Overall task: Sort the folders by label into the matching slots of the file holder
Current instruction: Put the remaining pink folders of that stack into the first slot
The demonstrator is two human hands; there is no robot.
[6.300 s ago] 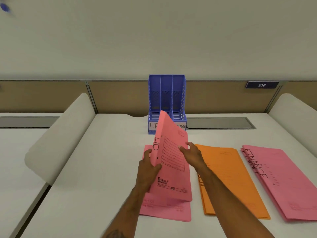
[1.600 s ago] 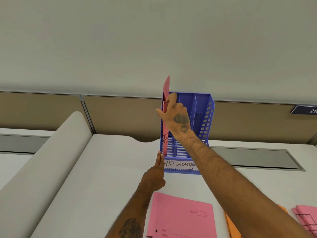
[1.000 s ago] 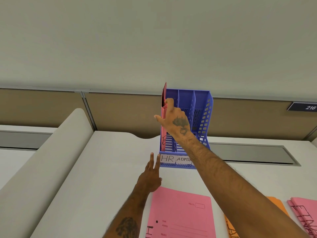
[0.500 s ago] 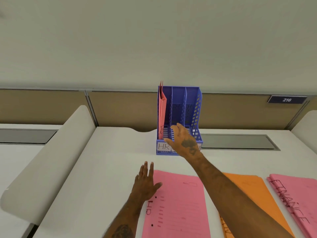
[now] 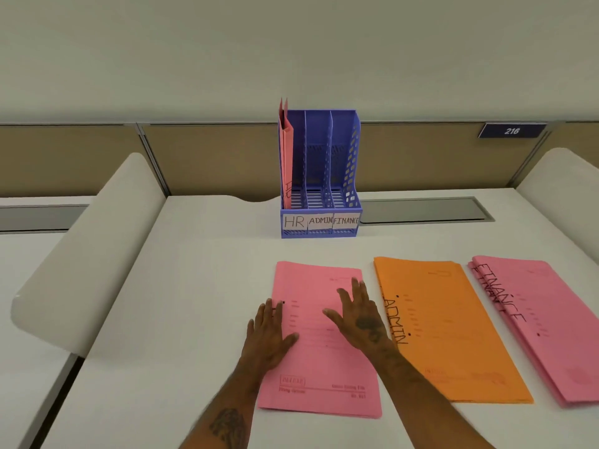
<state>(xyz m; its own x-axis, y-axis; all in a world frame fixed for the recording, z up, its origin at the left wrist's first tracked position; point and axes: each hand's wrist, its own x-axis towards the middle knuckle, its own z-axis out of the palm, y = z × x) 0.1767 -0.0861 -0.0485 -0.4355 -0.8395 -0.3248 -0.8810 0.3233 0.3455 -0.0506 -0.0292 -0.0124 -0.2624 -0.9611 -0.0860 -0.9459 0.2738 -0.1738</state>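
Note:
A blue three-slot file holder (image 5: pixel 343 157) stands at the back of the desk, labelled HR, ADMIN and FINANCE. A pink HR folder (image 5: pixel 286 157) stands upright in its left slot; the other two slots look empty. A pink folder (image 5: pixel 317 367) lies flat in front of me. My left hand (image 5: pixel 267 332) rests flat on its left edge, covering the label. My right hand (image 5: pixel 359 315) lies on it with fingers spread. An orange ADMIN folder stack (image 5: pixel 447 328) lies to the right, and a pink FINANCE folder stack (image 5: pixel 551 322) beyond it.
White curved dividers (image 5: pixel 84 247) rise on the left and at the far right (image 5: pixel 560 186) of the white desk (image 5: pixel 194 286). A grey cable tray (image 5: pixel 424 210) sits behind the holder, with a tan partition and a "216" plate (image 5: pixel 512 130).
My right hand has drawn back from the file holder, leaving the HR folder standing in the left slot. Both hands have come down onto the pink folder on the desk.

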